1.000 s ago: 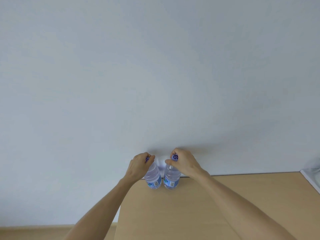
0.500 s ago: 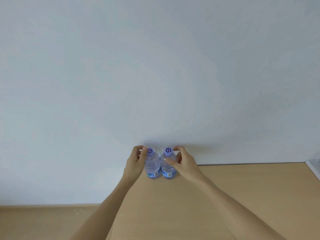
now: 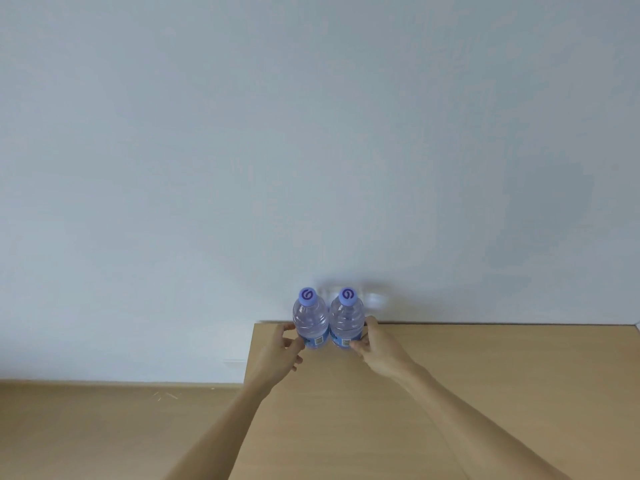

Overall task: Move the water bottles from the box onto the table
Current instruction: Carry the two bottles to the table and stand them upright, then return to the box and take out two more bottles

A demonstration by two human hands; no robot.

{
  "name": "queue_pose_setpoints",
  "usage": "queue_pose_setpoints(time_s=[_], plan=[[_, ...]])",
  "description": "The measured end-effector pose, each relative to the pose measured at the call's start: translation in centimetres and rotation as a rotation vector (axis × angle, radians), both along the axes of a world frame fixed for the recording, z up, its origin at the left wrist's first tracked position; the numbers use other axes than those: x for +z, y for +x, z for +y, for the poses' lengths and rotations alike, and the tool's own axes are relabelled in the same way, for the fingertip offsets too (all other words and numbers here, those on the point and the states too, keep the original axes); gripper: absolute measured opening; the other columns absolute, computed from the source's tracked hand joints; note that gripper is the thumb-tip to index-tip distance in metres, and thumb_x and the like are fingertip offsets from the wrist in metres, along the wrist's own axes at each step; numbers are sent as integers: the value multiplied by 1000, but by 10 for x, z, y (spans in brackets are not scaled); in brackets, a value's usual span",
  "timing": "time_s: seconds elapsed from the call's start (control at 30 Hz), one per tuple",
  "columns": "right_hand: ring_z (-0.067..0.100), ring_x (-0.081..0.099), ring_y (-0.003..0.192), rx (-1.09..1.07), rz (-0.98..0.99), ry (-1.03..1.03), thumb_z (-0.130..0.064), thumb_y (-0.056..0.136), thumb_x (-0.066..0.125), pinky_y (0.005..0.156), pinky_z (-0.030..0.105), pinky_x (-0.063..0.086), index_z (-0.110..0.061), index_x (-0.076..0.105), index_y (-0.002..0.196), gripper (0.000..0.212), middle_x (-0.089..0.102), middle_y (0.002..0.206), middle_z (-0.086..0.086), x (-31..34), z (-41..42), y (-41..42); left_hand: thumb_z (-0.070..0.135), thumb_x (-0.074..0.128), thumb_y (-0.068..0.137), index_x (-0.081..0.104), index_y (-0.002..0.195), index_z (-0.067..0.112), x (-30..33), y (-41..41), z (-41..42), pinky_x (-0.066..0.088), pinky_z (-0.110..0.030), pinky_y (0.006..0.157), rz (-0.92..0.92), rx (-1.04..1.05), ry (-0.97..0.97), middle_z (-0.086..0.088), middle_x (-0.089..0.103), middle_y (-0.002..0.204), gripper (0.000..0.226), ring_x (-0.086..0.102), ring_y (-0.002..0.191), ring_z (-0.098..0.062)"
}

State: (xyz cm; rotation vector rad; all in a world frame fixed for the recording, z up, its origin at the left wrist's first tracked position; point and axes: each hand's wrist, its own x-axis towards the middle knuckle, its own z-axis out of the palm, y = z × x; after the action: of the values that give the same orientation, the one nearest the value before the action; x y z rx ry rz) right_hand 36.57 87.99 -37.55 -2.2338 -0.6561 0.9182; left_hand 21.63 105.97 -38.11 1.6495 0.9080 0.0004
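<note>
Two bare arms reach in from the bottom edge, which cuts them off below the elbow. They stretch over the table (image 3: 450, 393), a light wooden top whose near part and right end run out of the picture.

The left hand (image 3: 280, 355) sits just left of the left bottle (image 3: 310, 320). Its fingers are loosely curled and its thumb tip is at the bottle's side. It looks like a touch, but I cannot tell if the hand really holds the bottle or has let go. The back of the hand hides its palm.

The right hand (image 3: 379, 344) is the same on the other side. Its thumb and one fingertip lie against the right bottle (image 3: 347, 320), low down by the label. Whether it pinches or only touches is hard to make out.

Both bottles stand upright on the far left corner of the table, side by side and touching or nearly so. They are clear, with purple caps and blue labels. The words on the labels are too small to read, and the hands cover part of them.

Behind the bottles is a plain pale wall (image 3: 311, 133) with a blurry patch of light. The wooden floor (image 3: 104, 427) shows at the lower left.
</note>
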Motion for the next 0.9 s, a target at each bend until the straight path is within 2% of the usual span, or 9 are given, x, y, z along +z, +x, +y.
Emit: queue_pose_setpoints(time_s=[0.1, 0.33, 0.43, 0.5, 0.57, 0.7, 0.8, 0.9], plan=[[13, 56, 79, 40, -32, -25, -28, 96, 54, 64, 26, 42, -18, 39, 110, 23, 58, 87, -6, 3, 6, -2, 27, 55, 92, 49, 115, 33, 3, -2, 4, 57, -28, 64, -10, 15, 12, -2, 71, 91, 24, 68, 73, -13], [21, 58, 94, 54, -57, -52, -30, 97, 53, 77, 33, 46, -14, 38, 118, 30, 60, 104, 1, 10, 14, -11, 17, 53, 95, 51, 117, 27, 21, -7, 9, 56, -31, 66, -26, 29, 60, 2, 67, 97, 24, 68, 80, -18], [17, 59, 88, 54, -70, -63, -35, 95, 55, 76, 32, 48, -15, 42, 123, 37, 59, 94, -5, 20, 9, -8, 20, 52, 95, 52, 117, 25, 34, -10, 8, 56, -29, 63, -41, 7, 140, 6, 65, 101, 23, 67, 78, -15], [15, 60, 82, 69, -126, -62, -38, 93, 55, 73, 32, 50, -17, 43, 126, 41, 61, 90, -9, 31, 4, -5, 24, 51, 96, 54, 116, 26, 46, -13, 10, 57, -31, 64, -57, 13, 198, 7, 65, 102, 21, 68, 78, -12], [13, 63, 88, 72, -194, -68, -42, 91, 54, 77, 34, 51, -22, 42, 128, 43, 66, 99, -11, 47, 1, -1, 26, 52, 96, 55, 113, 29, 64, -15, 15, 58, -37, 69, -96, 18, 267, 6, 66, 101, 17, 68, 75, -8], [9, 60, 93, 35, -368, -47, -49, 88, 52, 79, 32, 41, -32, 44, 125, 41, 59, 101, -20, 87, -11, 4, 29, 55, 95, 57, 105, 35, 112, -12, 25, 58, -41, 73, -234, -2, 377, 7, 67, 97, 12, 68, 71, -5], [6, 55, 89, 16, -494, 0, -53, 89, 52, 76, 30, 39, -34, 46, 121, 38, 55, 104, -20, 119, -23, 2, 30, 56, 94, 58, 103, 37, 153, -5, 28, 57, -39, 72, -343, -50, 460, 9, 67, 94, 12, 67, 73, -5], [5, 53, 91, 2, -638, 35, -54, 89, 52, 76, 27, 39, -34, 47, 122, 38, 54, 108, -20, 151, -39, -2, 33, 57, 94, 58, 102, 40, 194, 4, 25, 54, -29, 71, -452, -131, 544, 16, 65, 94, 11, 65, 80, -7]])
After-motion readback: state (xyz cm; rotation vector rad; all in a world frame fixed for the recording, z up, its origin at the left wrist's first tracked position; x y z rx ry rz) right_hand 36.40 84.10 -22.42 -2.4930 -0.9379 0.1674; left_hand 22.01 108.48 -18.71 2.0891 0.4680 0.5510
